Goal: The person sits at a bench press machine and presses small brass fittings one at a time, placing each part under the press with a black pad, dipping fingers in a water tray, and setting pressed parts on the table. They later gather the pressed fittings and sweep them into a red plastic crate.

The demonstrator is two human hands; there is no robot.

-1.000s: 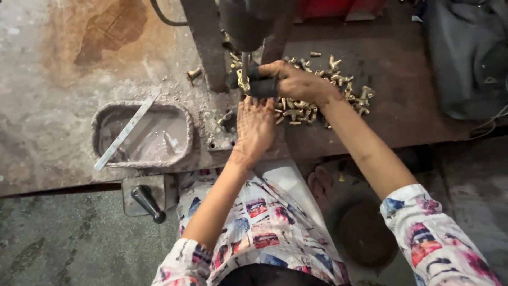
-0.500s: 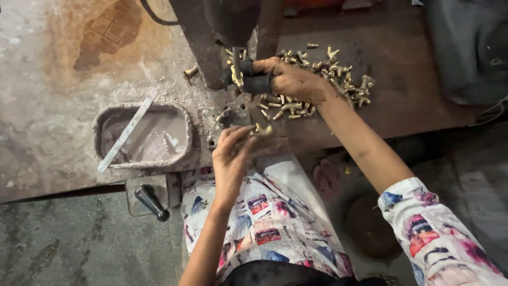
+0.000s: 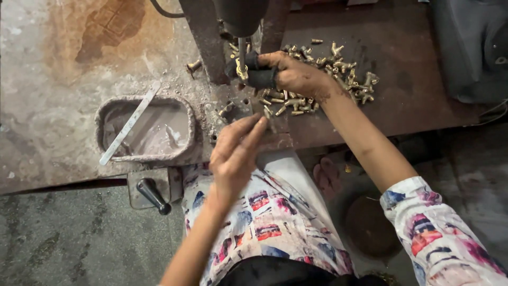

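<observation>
Rusty workbench [image 3: 63,79], right hand [image 3: 299,77] gripping black holder [image 3: 259,74], small brass fitting [image 3: 242,69]

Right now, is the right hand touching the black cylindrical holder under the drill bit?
Touching: the head view shows the right hand wrapped around the black cylindrical holder.

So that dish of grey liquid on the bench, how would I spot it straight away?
Start at the dark machine column rising from the stained metal bench. Look left of it, near the bench's front edge, above the black lever handle. There sits the rounded rectangular tray, crusted grey and holding cloudy grey liquid. Alone among its neighbours, it has a pale flat strip lying slantwise across it.
</observation>
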